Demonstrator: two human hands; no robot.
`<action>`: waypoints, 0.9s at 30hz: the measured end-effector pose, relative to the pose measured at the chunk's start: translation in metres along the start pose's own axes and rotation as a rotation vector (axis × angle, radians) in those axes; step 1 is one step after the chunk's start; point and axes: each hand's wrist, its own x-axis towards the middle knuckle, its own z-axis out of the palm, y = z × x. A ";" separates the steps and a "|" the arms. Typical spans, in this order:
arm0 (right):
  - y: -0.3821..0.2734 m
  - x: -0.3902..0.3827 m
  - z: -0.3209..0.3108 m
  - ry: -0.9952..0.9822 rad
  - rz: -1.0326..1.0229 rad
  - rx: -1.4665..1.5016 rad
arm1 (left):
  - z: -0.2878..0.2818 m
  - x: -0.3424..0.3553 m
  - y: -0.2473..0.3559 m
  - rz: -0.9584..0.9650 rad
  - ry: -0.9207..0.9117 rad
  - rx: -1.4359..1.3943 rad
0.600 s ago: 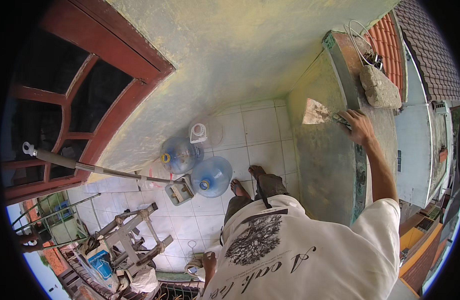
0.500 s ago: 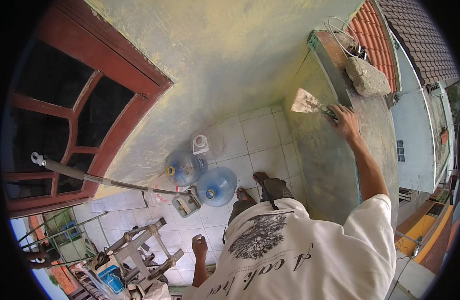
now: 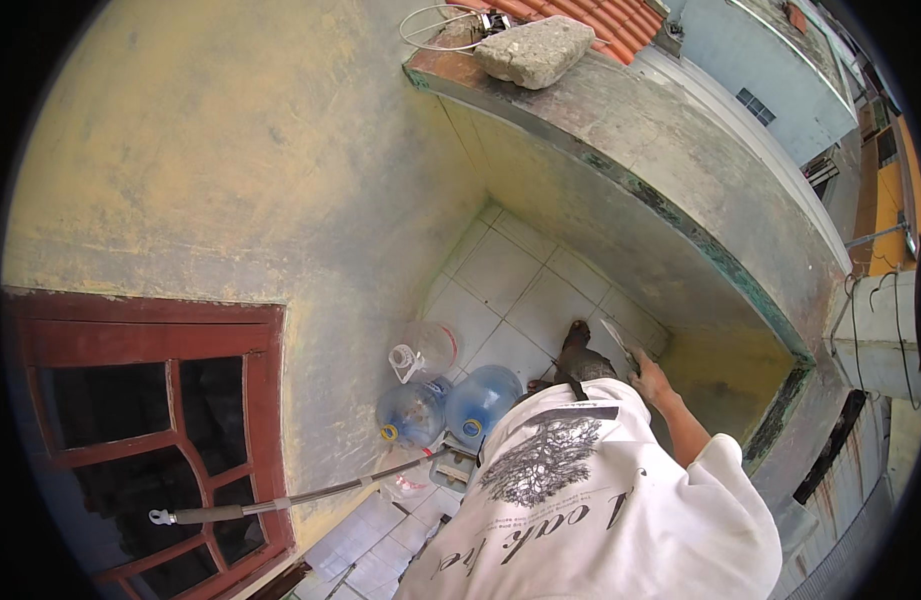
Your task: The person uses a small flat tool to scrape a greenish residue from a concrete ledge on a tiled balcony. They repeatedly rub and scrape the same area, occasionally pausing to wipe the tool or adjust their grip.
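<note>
In my right hand (image 3: 653,382) is a putty knife (image 3: 616,336), its fingers wrapped round the handle. The blade appears almost edge-on and points up and away, near my foot (image 3: 577,336). Close by, to the right, runs the inner face of the low parapet wall (image 3: 725,375); the blade looks apart from it, though I cannot tell the exact gap. My left hand is out of view.
Two blue water jugs (image 3: 483,400) and a clear jug (image 3: 435,350) stand on white tiles (image 3: 505,265). A long-handled mop (image 3: 320,492) leans across the red-framed window (image 3: 265,400). On the parapet top (image 3: 670,140) rest a rough stone (image 3: 535,50) and a white cable (image 3: 420,28).
My right hand has lowered the putty knife from beside the parapet top to near my foot. The view has turned right, and my left hand has left the picture.
</note>
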 end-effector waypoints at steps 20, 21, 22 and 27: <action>0.078 0.035 0.011 0.726 0.569 0.816 | 0.430 -0.238 0.430 2.224 -0.836 1.265; 0.080 0.024 0.021 0.768 0.662 0.797 | 0.456 -0.267 0.426 2.350 -0.935 1.339; 0.082 0.014 0.032 0.860 0.608 0.886 | 0.480 -0.294 0.421 2.501 -1.013 1.340; 0.058 -0.042 0.071 0.942 0.636 1.192 | 0.572 -0.369 0.403 2.804 -1.002 1.675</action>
